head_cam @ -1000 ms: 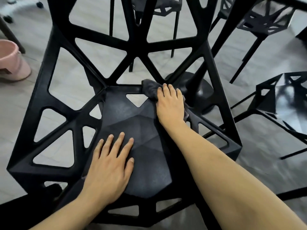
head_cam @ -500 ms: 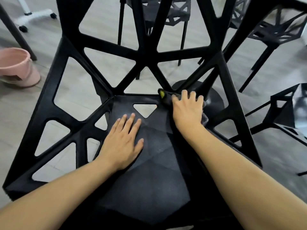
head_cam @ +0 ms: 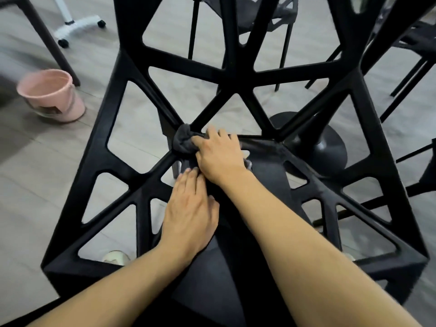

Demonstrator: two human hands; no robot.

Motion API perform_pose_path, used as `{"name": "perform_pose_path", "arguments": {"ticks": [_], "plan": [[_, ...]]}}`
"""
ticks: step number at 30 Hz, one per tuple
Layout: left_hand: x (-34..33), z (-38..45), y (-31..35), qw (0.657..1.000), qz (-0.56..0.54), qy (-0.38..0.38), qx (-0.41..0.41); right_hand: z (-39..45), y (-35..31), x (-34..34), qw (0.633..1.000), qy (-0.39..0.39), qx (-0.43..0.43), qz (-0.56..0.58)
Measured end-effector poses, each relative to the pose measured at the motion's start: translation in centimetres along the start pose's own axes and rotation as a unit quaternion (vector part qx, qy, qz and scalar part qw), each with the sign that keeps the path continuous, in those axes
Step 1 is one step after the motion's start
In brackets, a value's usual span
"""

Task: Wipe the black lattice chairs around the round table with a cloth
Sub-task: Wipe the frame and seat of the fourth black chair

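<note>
A black lattice chair (head_cam: pixel 122 128) fills the view, its seat below me and its open-work back rising ahead. My right hand (head_cam: pixel 220 156) presses a bunched dark grey cloth (head_cam: pixel 184 141) against the back left corner of the seat, where the struts meet. Most of the cloth lies under that hand. My left hand (head_cam: pixel 191 215) rests flat on the left part of the seat, fingers straight, its fingertips touching the right wrist.
A pink bucket (head_cam: pixel 50 95) stands on the grey floor at the left. The round table's black pedestal base (head_cam: pixel 325 142) sits behind the chair. More black lattice chairs (head_cam: pixel 264 17) stand beyond and at the right. A white wheeled stand (head_cam: pixel 77 24) is far left.
My right hand has slid the cloth leftward along the back of the seat, from the right corner to the left corner. My left hand has moved forward on the seat.
</note>
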State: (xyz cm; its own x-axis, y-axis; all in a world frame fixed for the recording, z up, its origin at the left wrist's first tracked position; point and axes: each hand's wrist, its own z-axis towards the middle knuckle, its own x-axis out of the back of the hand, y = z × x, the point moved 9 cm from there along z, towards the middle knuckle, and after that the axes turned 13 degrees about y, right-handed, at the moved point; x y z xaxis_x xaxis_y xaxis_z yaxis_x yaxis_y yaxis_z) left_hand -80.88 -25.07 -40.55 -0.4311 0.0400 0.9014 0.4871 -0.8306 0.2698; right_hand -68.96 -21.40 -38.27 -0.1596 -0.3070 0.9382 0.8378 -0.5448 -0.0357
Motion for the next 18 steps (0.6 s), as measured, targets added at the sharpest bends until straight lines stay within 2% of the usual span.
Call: {"name": "perform_pose_path", "arguments": {"ticks": [3,11,18], "plan": [[0.2,-0.1,-0.1,0.999,-0.016,0.019,0.019,0.5,-0.2,-0.1,0.999,-0.015,0.035,-0.022],[-0.2,0.1,-0.3,1.000,0.013,0.027,0.001,1.6,-0.8,1.3,0.994,-0.036,0.048,-0.088],[-0.3,0.2,-0.1,0.999,0.036,0.023,-0.007,-3.7,10.5,4.0,0.978,-0.022,-0.021,-0.207]]}}
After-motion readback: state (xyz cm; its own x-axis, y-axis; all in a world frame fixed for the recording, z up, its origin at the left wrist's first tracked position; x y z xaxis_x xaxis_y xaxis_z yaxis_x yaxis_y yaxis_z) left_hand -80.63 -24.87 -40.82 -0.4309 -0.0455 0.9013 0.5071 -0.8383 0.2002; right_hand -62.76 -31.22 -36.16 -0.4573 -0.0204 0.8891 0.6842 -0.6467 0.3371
